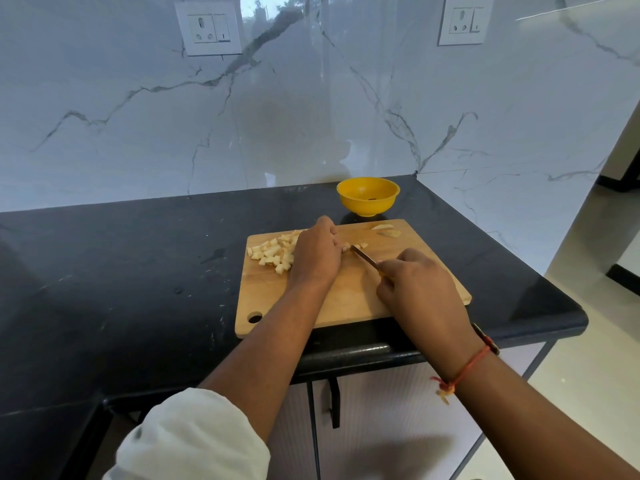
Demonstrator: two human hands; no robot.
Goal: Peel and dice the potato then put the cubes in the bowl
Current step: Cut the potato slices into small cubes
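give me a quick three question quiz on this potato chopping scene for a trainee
1. Where does the bowl stand relative to the cutting board?
2. Which hand holds the knife? A the left, B the right, C neither.
3. True or false: the potato cubes are already in the bowl.

Key
1. On the counter, just behind the board's far edge.
2. B: the right hand grips the handle, while the left hand holds the potato piece by the blade.
3. False: they lie piled on the board.
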